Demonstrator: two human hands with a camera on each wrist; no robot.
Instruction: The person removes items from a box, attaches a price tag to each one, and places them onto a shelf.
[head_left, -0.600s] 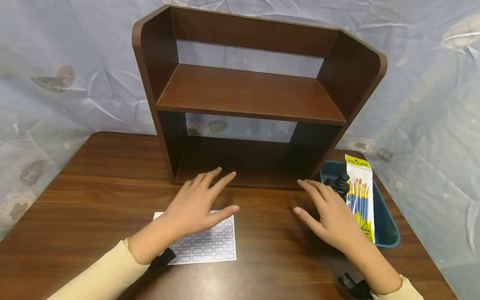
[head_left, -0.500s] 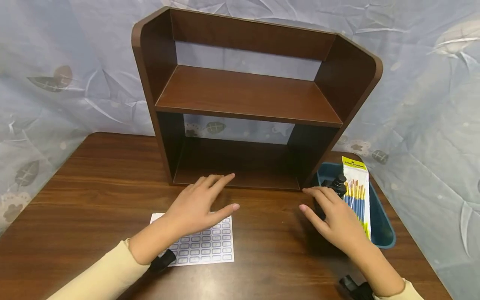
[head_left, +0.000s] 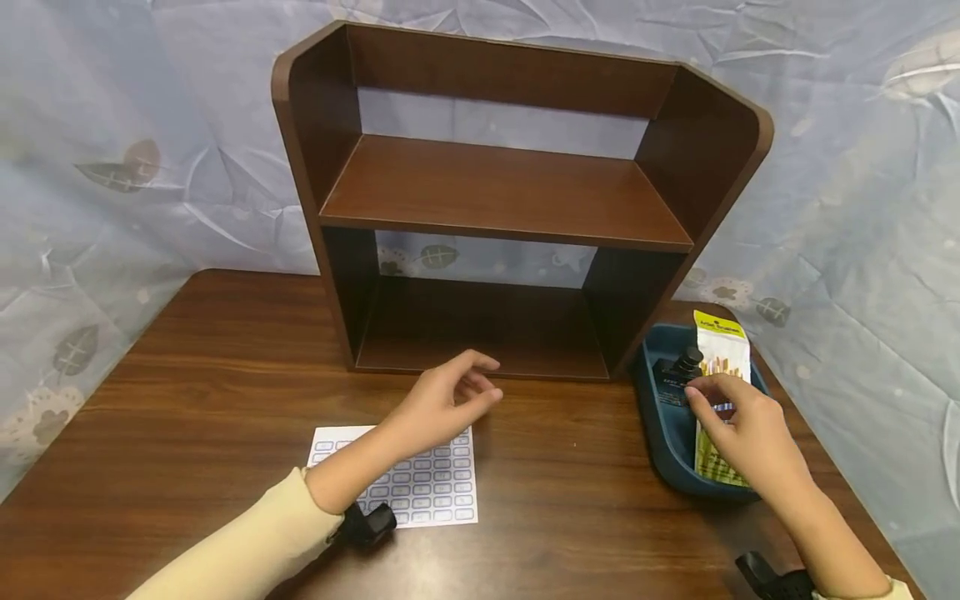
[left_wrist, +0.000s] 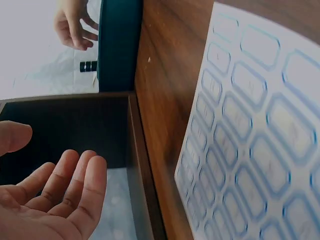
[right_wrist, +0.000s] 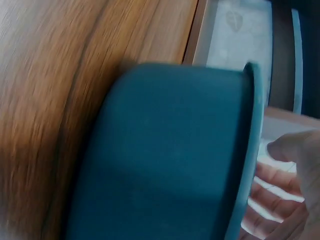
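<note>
My right hand [head_left: 753,433] is over the blue-green bin [head_left: 662,446], its thumb and fingers bent and apart in the right wrist view. Just beneath it leans a packet of artist brushes [head_left: 722,343], white and yellow, partly covered by the hand. Beside the packet in the bin is a black box-like item [head_left: 667,382] with a dark round cap at its top. Loosely bent and holding nothing, my left hand [head_left: 438,404] hovers before the brown shelf unit [head_left: 502,187]. Under that forearm lies a white sheet of blue-framed labels [head_left: 442,490].
The two-level shelf unit stands at the back of the wooden table [head_left: 555,517], against a patterned cloth backdrop [head_left: 862,250]. The bin sits to its right, close to the table's right edge. A black wrist camera [head_left: 371,523] is strapped under the left wrist.
My right hand has moved right, from beside the bin to above the brush packet. My left hand has shifted slightly right, and its fingers are more bent than before.
</note>
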